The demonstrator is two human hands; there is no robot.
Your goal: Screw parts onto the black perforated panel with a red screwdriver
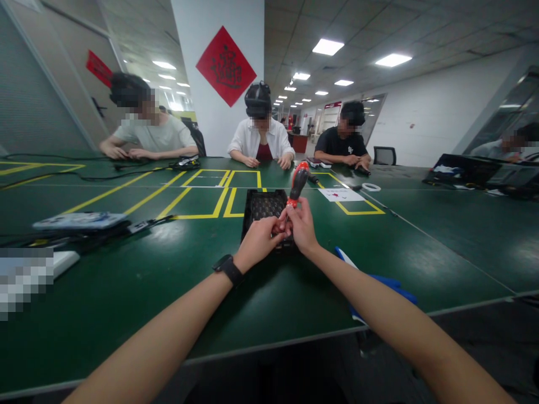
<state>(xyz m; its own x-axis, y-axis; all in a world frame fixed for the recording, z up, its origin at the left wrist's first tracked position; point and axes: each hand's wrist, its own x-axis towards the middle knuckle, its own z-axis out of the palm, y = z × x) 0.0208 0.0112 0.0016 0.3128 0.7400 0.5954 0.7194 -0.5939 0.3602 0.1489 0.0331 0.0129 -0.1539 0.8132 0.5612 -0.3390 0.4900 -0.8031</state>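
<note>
A screwdriver with a black and orange-red handle stands tilted, handle up, over a black open case on the green table. My right hand is closed around the screwdriver's lower part, just under the handle. Close against it, my left hand has its fingertips pinched together beside the shaft. Whatever lies between those fingertips is hidden. Both hands are above the near part of the case, whose inside shows a grid of round cells. The screwdriver's tip is covered by my fingers.
Blue and white gloves lie by my right forearm. A flat light-blue box and cables are on the left. Farther off are a paper sheet and a tape roll. Several people sit across the green table.
</note>
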